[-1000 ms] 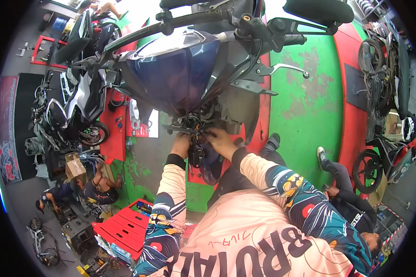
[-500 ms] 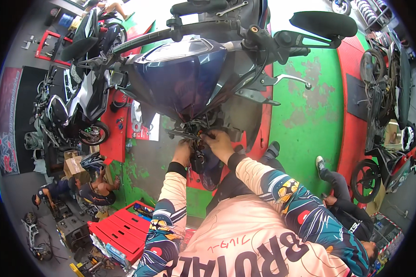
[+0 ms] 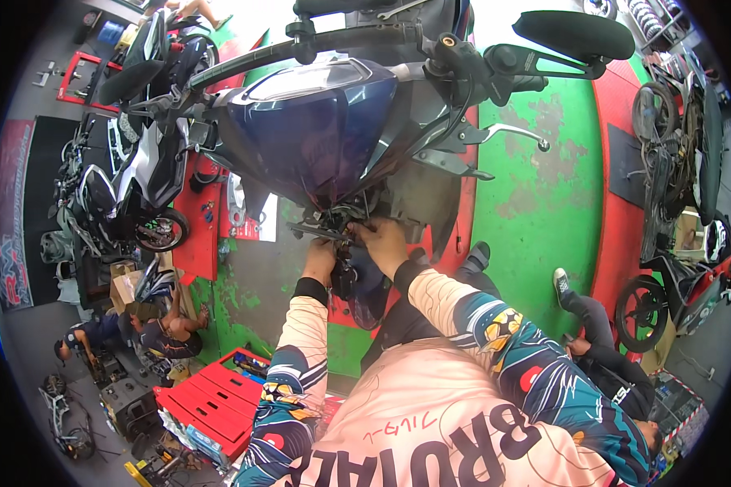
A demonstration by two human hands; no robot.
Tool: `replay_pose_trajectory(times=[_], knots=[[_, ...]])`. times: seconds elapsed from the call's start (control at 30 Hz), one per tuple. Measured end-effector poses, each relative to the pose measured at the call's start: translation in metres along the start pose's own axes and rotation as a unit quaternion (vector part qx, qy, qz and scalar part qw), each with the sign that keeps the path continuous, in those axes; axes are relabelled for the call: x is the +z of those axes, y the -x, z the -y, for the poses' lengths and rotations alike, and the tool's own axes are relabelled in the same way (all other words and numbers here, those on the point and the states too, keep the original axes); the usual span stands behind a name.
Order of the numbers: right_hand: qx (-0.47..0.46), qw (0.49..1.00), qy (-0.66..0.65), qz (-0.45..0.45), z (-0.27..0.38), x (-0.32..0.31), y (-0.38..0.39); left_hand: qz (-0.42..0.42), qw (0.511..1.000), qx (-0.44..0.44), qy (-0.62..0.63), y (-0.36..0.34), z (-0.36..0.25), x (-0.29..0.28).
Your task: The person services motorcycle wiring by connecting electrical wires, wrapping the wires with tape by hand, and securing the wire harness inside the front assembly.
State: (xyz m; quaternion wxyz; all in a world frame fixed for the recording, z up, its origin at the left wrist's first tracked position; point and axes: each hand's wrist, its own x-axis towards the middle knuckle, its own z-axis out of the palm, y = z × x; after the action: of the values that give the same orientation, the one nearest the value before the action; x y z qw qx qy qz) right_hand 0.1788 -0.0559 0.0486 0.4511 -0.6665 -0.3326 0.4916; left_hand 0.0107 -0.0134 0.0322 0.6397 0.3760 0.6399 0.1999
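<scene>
A dark blue motorcycle front (image 3: 309, 146) fills the upper middle, with dark brackets and wiring (image 3: 337, 223) exposed under its pointed nose. My left hand (image 3: 320, 260) is closed at the left side of this cluster, its fingertips hidden behind a dark flat bracket (image 3: 309, 230). On the other side my right hand (image 3: 383, 243) has its fingers pinched together at the wiring; what they grip is too small to make out. Black parts (image 3: 345, 284) hang between my wrists, above the wheel area.
Overhead are the handlebar (image 3: 357, 47), a mirror (image 3: 577, 36) and a silver lever (image 3: 516, 134). A spanner (image 3: 402, 10) lies on the motorcycle. A red tool cart (image 3: 215, 406) stands lower left. Other motorcycles line both sides; a person (image 3: 601, 357) sits at lower right, others work at left.
The view has shifted slightly, so the motorcycle's front sits a little higher. My right hand has turned slightly at the wiring; my left hand stays at the bracket.
</scene>
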Motion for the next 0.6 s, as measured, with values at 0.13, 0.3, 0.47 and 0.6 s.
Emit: replay_pose_trajectory(times=[0.13,0.3,0.47,0.6], knots=[[-0.006,0.997,-0.059,0.052,-0.018,-0.007,0.011,-0.002,0.999,0.003,-0.04,0.013,-0.018,0.01],[-0.009,0.993,-0.026,0.117,-0.036,-0.005,0.023,0.145,0.958,0.073,-0.237,0.007,-0.007,-0.026],[-0.037,0.992,-0.035,0.114,-0.037,-0.009,0.015,0.086,0.992,-0.011,-0.088,0.007,-0.006,-0.014],[-0.047,0.992,-0.018,0.112,-0.04,-0.001,0.012,0.063,0.995,0.0,-0.081,0.006,-0.012,-0.008]])
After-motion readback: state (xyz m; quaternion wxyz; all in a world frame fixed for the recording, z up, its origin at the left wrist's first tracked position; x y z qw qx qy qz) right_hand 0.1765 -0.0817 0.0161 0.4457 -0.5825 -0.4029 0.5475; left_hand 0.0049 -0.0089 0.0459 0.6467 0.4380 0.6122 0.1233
